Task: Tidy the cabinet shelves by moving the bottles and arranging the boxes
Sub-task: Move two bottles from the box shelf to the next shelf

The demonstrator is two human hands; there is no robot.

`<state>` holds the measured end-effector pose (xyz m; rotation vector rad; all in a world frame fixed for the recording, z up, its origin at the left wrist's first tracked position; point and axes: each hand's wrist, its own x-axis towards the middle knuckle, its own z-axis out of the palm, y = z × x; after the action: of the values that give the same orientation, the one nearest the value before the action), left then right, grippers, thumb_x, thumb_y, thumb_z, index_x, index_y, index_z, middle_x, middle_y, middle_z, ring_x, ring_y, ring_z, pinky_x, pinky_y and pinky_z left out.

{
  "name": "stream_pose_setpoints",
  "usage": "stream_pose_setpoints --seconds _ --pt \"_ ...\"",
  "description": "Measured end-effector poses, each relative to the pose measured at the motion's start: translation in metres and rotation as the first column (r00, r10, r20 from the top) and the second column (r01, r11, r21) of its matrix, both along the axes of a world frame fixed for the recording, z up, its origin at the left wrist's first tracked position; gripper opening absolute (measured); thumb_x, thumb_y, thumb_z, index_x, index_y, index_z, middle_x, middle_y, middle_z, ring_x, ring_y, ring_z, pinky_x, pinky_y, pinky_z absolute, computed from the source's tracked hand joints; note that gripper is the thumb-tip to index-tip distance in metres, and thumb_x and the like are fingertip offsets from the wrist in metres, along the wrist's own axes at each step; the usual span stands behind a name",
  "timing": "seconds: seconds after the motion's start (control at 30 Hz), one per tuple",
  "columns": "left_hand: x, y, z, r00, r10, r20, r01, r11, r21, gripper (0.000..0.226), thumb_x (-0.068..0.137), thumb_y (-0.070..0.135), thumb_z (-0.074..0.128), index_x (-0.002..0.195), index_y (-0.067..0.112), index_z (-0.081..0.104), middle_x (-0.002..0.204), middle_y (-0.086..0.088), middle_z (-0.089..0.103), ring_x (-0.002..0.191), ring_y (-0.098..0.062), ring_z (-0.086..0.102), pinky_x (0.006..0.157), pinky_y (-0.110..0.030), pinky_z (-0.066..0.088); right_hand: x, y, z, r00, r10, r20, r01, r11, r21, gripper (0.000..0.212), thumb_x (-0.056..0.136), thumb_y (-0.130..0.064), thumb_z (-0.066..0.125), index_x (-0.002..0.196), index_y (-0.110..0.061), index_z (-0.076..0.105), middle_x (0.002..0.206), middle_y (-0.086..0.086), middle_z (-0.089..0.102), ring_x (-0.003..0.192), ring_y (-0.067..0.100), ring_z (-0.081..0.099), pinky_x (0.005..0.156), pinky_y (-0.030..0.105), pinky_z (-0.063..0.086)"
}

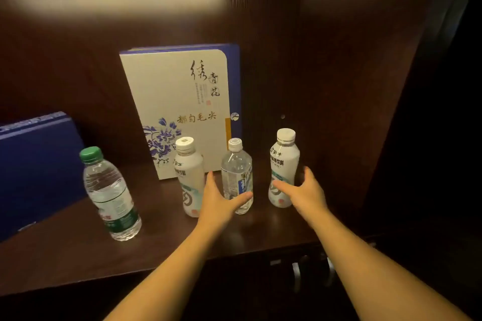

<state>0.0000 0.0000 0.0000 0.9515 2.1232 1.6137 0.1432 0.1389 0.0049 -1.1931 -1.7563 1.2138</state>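
- Presently, our left hand (pixel 219 200) cups the clear white-capped plastic bottle (pixel 236 177), fingers spread, on the dark wooden shelf (pixel 78 247).
- Our right hand (pixel 305 190) opens around the white drink bottle (pixel 284 164).
- We cannot tell if either grips.

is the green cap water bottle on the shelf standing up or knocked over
Standing up. The green-capped bottle rests on its base on the shelf, cap on top.

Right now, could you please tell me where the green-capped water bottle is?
The green-capped water bottle stands upright at the left of the shelf, between the blue box and a white drink bottle.
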Motion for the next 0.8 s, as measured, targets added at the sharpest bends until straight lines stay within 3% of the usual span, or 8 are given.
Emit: stream_pose_setpoints --seconds 0.07,0.13,0.2,0.33,0.53,0.63,0.8 --pt "-0.004 0.02 -0.01 1.0 0.023 -0.004 -0.022 0.997 0.081 0.122 0.047 0.051 0.088 0.146 0.024 0.022 0.148 -0.001 0.039 0.134 -0.019 0.041 0.111 -0.042 0.035 -0.011 0.013 -0.007 0.989 0.061 -0.133 -0.065 0.998 -0.026 0.084 0.068 -0.026 0.087 0.14 -0.018 0.044 0.122 0.0 0.063 0.109 0.02 0.062 0.059 0.015 0.044" --pt "-0.005 0.034 -0.021 0.999 0.032 0.027 -0.034 0.995 0.088 0.11 0.05 0.041 0.091 0.139 0.025 0.029 0.137 0.004 0.047 0.123 -0.012 0.049 0.104 -0.035 0.042 -0.021 0.022 -0.017 0.978 0.115 -0.176 -0.123 0.992 -0.037 0.072 0.068 -0.019 0.087 0.13 -0.02 0.051 0.099 -0.012 0.063 0.087 0.005 0.061 0.055 0.012 0.042" --pt "-0.004 0.045 -0.028 0.997 0.075 0.034 -0.078 0.991 0.107 0.098 0.057 0.028 0.09 0.134 0.026 0.029 0.128 0.006 0.05 0.114 -0.009 0.053 0.096 -0.028 0.044 -0.029 0.029 -0.025 0.969 0.119 -0.215 -0.133 0.99 -0.052 0.061 0.068 -0.016 0.086 0.12 -0.02 0.056 0.089 -0.015 0.063 0.079 0.001 0.061 0.053 0.011 0.044" --pt "-0.002 0.051 -0.033 0.986 0.164 0.012 -0.164 0.977 0.137 0.081 0.065 0.022 0.085 0.128 0.02 0.034 0.12 0.001 0.056 0.108 -0.014 0.059 0.093 -0.035 0.049 -0.034 0.036 -0.032 0.962 0.113 -0.25 -0.128 0.991 -0.043 0.045 0.07 -0.012 0.084 0.104 -0.026 0.057 0.086 -0.014 0.064 0.079 0.006 0.063 0.058 0.014 0.044" --pt "0.018 0.03 -0.026 0.99 0.142 0.017 -0.143 0.979 0.147 0.075 0.066 0.019 0.084 0.125 0.022 0.037 0.116 0.003 0.06 0.104 -0.011 0.061 0.092 -0.039 0.051 -0.009 0.019 -0.033 0.957 0.16 -0.241 -0.175 0.984 -0.041 0.047 0.068 -0.015 0.085 0.109 -0.022 0.062 0.098 -0.004 0.07 0.09 0.013 0.066 0.07 0.025 0.052" --pt "0.039 0.008 -0.017 0.994 0.111 -0.001 -0.109 0.98 0.164 0.072 0.066 0.016 0.084 0.121 0.022 0.039 0.113 0.006 0.061 0.102 -0.011 0.062 0.091 -0.038 0.051 0.022 -0.003 -0.026 0.955 0.153 -0.255 -0.17 0.984 -0.048 0.049 0.068 -0.014 0.084 0.111 -0.021 0.062 0.097 -0.007 0.068 0.09 0.01 0.065 0.069 0.021 0.051" --pt "0.096 -0.03 -0.006 0.998 0.044 0.046 -0.052 0.979 0.195 0.078 0.054 0.031 0.084 0.12 0.025 0.043 0.11 0.005 0.063 0.1 -0.013 0.063 0.086 -0.037 0.051 0.093 -0.046 -0.017 0.966 0.103 -0.238 -0.114 0.993 -0.034 0.046 0.067 -0.017 0.082 0.108 -0.022 0.062 0.098 -0.004 0.069 0.091 0.014 0.067 0.078 0.034 0.057"
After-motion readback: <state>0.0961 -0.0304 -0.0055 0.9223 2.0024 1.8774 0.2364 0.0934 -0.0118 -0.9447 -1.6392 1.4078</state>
